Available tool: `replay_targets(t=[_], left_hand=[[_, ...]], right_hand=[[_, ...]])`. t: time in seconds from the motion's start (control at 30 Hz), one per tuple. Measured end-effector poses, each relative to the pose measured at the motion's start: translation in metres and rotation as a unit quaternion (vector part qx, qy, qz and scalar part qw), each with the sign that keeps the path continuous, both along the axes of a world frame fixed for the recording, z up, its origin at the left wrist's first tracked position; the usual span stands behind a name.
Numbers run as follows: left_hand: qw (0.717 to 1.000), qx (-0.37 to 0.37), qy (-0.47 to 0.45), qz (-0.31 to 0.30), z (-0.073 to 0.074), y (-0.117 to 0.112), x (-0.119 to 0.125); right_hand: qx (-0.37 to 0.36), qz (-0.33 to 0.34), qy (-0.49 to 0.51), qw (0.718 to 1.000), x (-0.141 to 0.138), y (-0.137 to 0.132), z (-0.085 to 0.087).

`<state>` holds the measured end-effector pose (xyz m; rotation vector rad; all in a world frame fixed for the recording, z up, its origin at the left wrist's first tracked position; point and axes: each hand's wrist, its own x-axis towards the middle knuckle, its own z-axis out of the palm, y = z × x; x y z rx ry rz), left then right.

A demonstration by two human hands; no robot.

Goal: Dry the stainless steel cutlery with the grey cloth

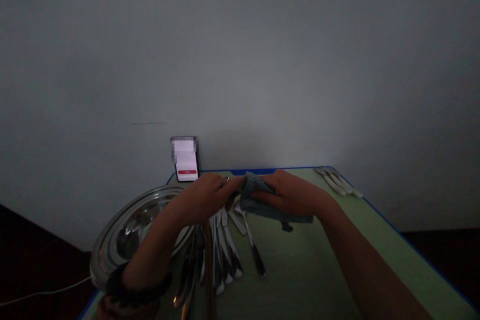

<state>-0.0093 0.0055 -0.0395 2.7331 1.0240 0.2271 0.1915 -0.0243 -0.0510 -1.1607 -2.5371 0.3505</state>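
Observation:
My right hand (290, 192) is closed around a grey-blue cloth (262, 205) above the far middle of a green table (311, 270). My left hand (208, 197) is pinched on the end of a piece of cutlery that goes into the cloth; the piece itself is mostly hidden. Below the hands several metal knives and spoons (228, 247) lie fanned out on the table.
A large round steel tray (127, 232) overhangs the table's left side. A lit phone (185, 160) leans on the wall at the far edge. A few pieces of cutlery (337, 180) lie at the far right corner. A white cable (41, 292) runs off left. The room is dim.

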Motion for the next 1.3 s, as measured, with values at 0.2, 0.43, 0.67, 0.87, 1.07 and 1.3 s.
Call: replay_targets(t=[0.2, 0.43, 0.67, 0.87, 1.07, 1.3], left_hand=[[0.999, -0.033, -0.014, 0.011, -0.004, 0.011, -0.02], [0.996, -0.068, -0.048, 0.035, -0.009, 0.008, -0.011], [0.999, -0.01, 0.0, 0.04, -0.016, -0.002, 0.014], [0.999, 0.015, 0.041, -0.026, -0.004, 0.003, 0.001], [0.999, -0.038, 0.003, 0.022, -0.005, 0.016, -0.021], [0.996, -0.049, -0.053, 0.049, -0.007, 0.018, -0.024]], right_hand=[[-0.031, -0.037, 0.023, 0.999, 0.013, 0.002, 0.0], [-0.088, -0.053, 0.03, 0.994, 0.013, -0.002, 0.003], [0.024, -0.045, -0.028, 0.998, -0.014, 0.0, -0.009], [0.029, -0.007, -0.01, 1.0, -0.006, 0.003, -0.009], [-0.015, -0.035, 0.029, 0.999, 0.01, 0.005, -0.007], [-0.036, -0.074, 0.041, 0.996, 0.016, 0.002, -0.007]])
